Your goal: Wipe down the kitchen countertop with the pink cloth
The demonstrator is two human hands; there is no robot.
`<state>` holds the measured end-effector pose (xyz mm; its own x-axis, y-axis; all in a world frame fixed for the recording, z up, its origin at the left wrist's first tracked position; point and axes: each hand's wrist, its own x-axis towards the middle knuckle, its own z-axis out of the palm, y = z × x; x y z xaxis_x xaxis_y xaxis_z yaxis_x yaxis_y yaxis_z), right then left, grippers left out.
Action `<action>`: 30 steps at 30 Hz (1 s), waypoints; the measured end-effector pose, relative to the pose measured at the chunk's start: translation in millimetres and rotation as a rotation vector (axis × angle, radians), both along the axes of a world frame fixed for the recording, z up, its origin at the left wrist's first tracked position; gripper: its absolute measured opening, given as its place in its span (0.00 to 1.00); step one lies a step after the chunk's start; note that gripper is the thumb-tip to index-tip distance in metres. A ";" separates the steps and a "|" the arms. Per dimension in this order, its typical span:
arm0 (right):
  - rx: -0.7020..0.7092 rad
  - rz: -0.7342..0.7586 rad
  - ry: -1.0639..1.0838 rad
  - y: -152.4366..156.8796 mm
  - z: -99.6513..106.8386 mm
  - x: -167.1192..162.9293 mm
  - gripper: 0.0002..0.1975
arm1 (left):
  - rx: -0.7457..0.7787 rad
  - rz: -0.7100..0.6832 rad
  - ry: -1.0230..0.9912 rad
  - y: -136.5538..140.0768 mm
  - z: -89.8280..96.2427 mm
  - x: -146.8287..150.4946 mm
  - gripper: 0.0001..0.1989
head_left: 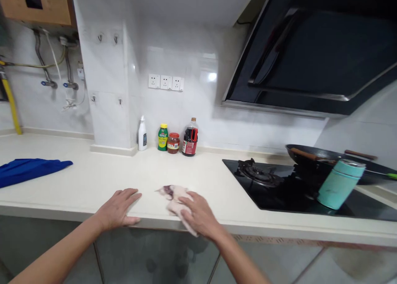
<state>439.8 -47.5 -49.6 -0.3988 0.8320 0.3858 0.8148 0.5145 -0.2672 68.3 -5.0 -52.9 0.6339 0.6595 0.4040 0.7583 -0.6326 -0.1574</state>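
Observation:
My right hand point(198, 213) grips a pale cloth point(178, 192) with a dark patch on its far end. The cloth lies against the white countertop point(139, 170) near its front edge, and part of it hangs over that edge. Slight blur softens the cloth and the fingers. To the left, my left hand point(119, 208) rests on the counter's front edge, fingers stretched out and thumb apart, holding nothing.
Along the back wall stand a white spray bottle point(142, 135), a green bottle point(163, 137), a red-lidded jar point(173, 143) and a dark sauce bottle point(190, 138). A blue cloth point(31, 169) lies left. Right are a gas stove point(279, 197), a wok point(325, 153), a turquoise flask point(341, 184) and an overhead hood point(310, 56).

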 end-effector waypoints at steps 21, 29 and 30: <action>0.048 -0.381 -0.198 85.2 -44.7 188.8 0.32 | -0.091 0.023 0.105 1.6 25.2 -106.1 0.31; -0.031 -0.336 -0.196 225.9 -15.7 119.4 0.29 | -0.037 0.271 -0.086 10.0 -2.9 -137.6 0.25; -0.035 -0.333 -0.197 240.5 -13.9 110.5 0.29 | -0.032 0.264 -0.087 10.2 -4.6 -137.3 0.25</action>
